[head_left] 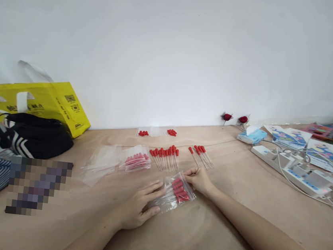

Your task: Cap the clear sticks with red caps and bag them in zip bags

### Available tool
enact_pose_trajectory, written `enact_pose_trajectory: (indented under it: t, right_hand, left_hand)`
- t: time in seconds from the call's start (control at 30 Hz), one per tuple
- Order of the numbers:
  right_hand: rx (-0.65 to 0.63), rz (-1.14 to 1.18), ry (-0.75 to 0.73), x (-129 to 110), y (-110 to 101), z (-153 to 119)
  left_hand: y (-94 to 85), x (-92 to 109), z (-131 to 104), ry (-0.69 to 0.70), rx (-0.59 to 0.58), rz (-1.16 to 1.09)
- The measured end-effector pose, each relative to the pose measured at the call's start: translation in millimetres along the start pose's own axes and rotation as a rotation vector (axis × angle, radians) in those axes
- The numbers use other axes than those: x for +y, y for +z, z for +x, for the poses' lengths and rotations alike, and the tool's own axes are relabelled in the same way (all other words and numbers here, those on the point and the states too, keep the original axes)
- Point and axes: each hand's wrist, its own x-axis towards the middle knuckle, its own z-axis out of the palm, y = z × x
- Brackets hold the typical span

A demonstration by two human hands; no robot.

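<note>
A clear zip-lock bag (180, 191) lies in front of me with several red-bulbed droppers inside. My left hand (139, 204) rests on the bag's left end, its fingers stretched out and thumb apart. At the upper right edge of the bag, my right hand (199, 181) pinches the plastic between thumb and fingers. Just beyond lies a row of loose droppers (165, 154) with red bulbs and thin clear stems. A smaller group of droppers (201, 153) sits to their right. Left of the row are a stack of filled bags (136, 161) and flat clear bags (102, 160).
Red bulbs (143, 133) lie near the wall on clear plastic. Left stand a yellow bag (72, 110) and a black pouch (41, 137). On the right are a power strip (290, 171) with cables, a blue tissue pack (252, 135), two dark red roses (226, 116) and printed sheets (325, 153).
</note>
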Motion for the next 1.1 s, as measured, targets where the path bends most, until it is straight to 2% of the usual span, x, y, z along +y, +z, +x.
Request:
enact_pose_trajectory:
  t: [0.1,0.2,0.27,0.4,0.47,0.6,0.67,0.73,0.87,0.93,1.0,1.1]
  right_hand:
    - [0.138,-0.013,-0.037,3.0,0.1,3.0]
    - [0.195,0.042,-0.094,1.0,-2.3,2.0]
    - [0.142,0.039,-0.089,-3.0,-5.2,-1.0]
    - [-0.093,-0.12,-0.094,-8.6,-10.7,-7.9]
    - [-0.165,-0.158,-0.099,-8.2,-11.3,-9.6]
    - [-0.18,-0.101,-0.072,-5.7,-6.0,-10.8]
    - [-0.189,-0.045,-0.11,-4.7,-1.0,-12.1]
    - [-0.206,0.002,-0.17,-3.9,4.1,-14.0]
    - [-0.225,0.038,-0.231,-5.1,8.8,-18.2]
    - [-0.205,0.02,-0.23,-7.6,7.3,-19.9]
    - [-0.17,0.001,-0.199,-10.5,4.2,-21.2]
    - [-0.142,-0.008,-0.121,-12.7,-0.4,-22.0]
  left_hand:
    - [-0.8,0.4,-0.4,-0.012,-0.016,0.01]
    - [-1.3,0.7,-1.4,-0.03,-0.023,0.013]
    - [-1.7,1.3,-2.6,-0.042,-0.008,0.009]
    - [-4.5,4.4,-2.6,-0.062,0.049,0.012]
    - [-6.5,5.6,1.3,-0.075,0.088,0.001]
    - [-9.8,1.2,22.7,-0.087,0.195,-0.09]
    - [-10.9,-3.7,39.0,-0.113,0.2,-0.184]
    - [-12.2,-7.5,55.8,-0.184,0.116,-0.318]
    - [-16.9,-5.4,75.9,-0.262,-0.198,-0.59]
    - [-23.1,-1.8,73.6,-0.292,-0.238,-0.651]
    - [-35.2,0.1,62.3,-0.322,-0.147,-0.676]
    - [-65.7,-2.4,33.5,-0.282,0.03,-0.696]
